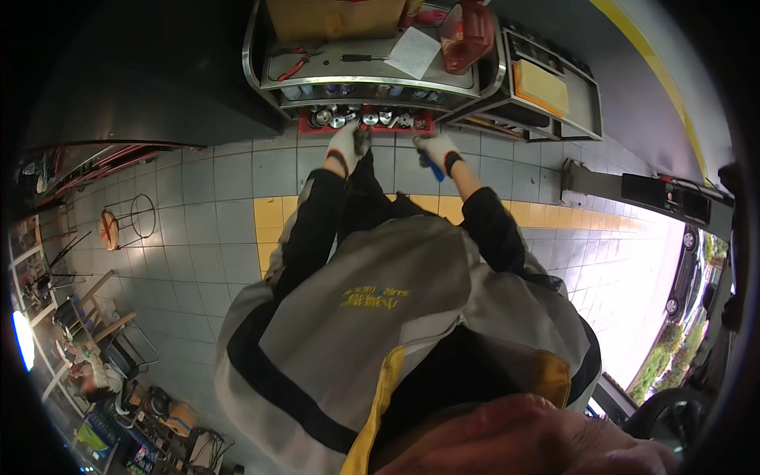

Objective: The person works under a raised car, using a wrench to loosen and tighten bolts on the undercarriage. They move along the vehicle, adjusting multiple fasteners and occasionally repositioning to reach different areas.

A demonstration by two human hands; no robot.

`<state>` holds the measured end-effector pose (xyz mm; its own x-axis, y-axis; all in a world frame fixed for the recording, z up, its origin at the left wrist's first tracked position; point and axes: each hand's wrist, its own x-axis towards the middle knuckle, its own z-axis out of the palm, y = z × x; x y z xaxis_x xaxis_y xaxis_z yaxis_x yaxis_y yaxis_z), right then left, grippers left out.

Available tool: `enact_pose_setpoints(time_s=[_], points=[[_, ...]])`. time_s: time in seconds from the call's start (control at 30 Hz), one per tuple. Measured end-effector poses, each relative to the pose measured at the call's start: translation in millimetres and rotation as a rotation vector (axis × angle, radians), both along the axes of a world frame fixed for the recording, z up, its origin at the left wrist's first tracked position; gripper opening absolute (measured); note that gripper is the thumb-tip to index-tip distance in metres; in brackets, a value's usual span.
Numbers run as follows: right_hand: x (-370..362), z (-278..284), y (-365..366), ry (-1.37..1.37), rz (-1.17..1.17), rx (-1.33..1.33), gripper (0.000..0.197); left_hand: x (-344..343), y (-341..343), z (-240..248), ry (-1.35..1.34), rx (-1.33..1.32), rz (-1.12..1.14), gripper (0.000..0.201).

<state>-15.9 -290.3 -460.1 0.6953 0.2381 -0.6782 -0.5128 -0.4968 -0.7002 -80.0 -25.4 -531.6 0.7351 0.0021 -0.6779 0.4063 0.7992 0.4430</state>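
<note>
My left hand [348, 147], in a white and grey work glove, is at the near edge of a red tray [304, 125] on the bottom level of a metal cart. Its fingers are curled; whatever they hold is hidden. Round, cup-shaped metal parts [338, 121] fill the tray, several of them shiny silver. To the right, my right hand [438, 149], gloved the same way, is closed around a narrow blue object [433, 167] that sticks out below the palm. Its exact kind cannot be made out.
On the cart top [332, 70] lie red-handled pliers [294, 65], a screwdriver [364, 58], white paper [414, 52] and a red jug [467, 38]. A second cart [586, 99] stands right. A stool [109, 229] stands left on the tiled floor. A grey lift arm [594, 184] extends at right.
</note>
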Motion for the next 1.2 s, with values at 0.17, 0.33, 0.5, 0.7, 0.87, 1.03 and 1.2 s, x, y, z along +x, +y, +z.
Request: enact_pose_setpoints(time_s=[0.17, 0.33, 0.5, 0.7, 0.87, 1.03, 1.2], points=[[140, -72, -2, 0.041, -0.015, -0.282, 0.036, 171, 51, -94, 0.178, -0.176, 0.131, 0.024], [225, -116, -1, -0.119, 0.304, -0.495, 0.038, 260, 85, -142, 0.306, -0.033, 0.128, 0.027], [283, -135, 23, -0.332, 0.833, -0.679, 0.038, 291, 96, -175, 0.492, -0.27, 0.32, 0.026], [325, -132, 64, -0.235, 0.47, -0.508, 0.043, 301, 101, -211, 0.565, -0.352, 0.418, 0.032], [351, -140, 100, -0.485, 0.684, -0.425, 0.047, 295, 98, -203, 0.445, -0.031, 0.203, 0.028], [365, -156, 141, -0.513, 0.763, -0.486, 0.047, 297, 79, -141, 0.539, -0.188, 0.694, 0.032], [391, -164, 145, -0.466, 0.898, -0.565, 0.046, 299, 71, -80, 0.435, -0.308, 0.824, 0.058]])
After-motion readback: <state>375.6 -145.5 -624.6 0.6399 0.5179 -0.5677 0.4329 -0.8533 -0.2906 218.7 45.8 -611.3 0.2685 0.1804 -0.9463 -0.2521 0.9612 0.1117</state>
